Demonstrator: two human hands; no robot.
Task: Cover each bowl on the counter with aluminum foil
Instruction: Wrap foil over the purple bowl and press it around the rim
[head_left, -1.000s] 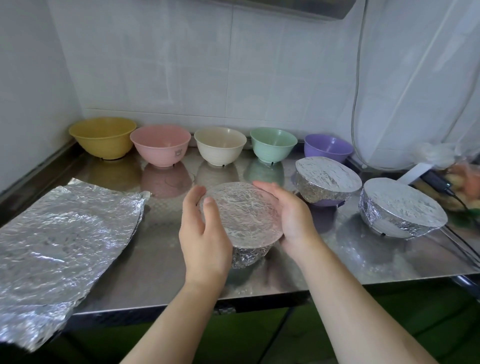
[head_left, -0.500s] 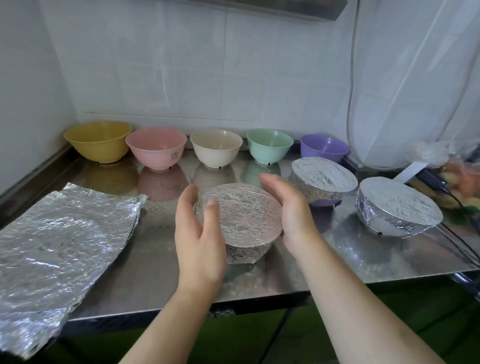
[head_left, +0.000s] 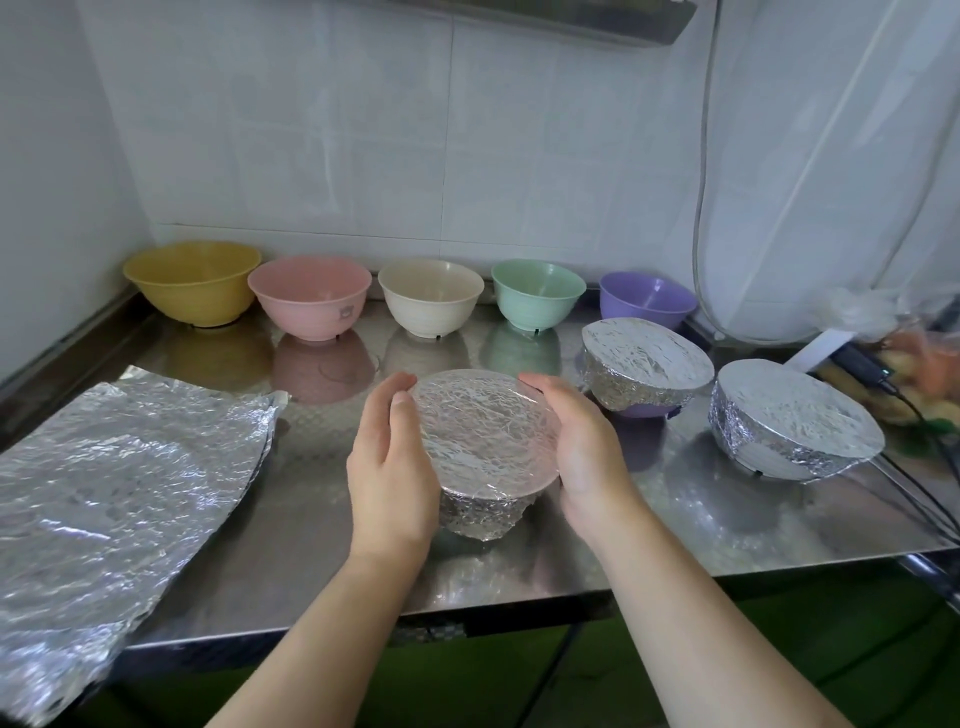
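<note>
Cupping foiled bowl (head_left: 485, 441), mid-surface (head_left: 322, 530): left hand (head_left: 389, 467) and right hand (head_left: 582, 457), fingers straight, flank its rim. Risk: hard pressing tears foil or tips bowl. Five bowls uncovered; spare foil (head_left: 119, 483) left.

Bare counter (head_left: 332, 530) lay open between the foil sheet (head_left: 114, 483) and the middle wrapped bowl (head_left: 483, 441). Two wrapped bowls (head_left: 644, 364) (head_left: 789, 415) and cables (head_left: 919, 467) crowded the right; five bowls (head_left: 431, 296) lined the back wall.
</note>
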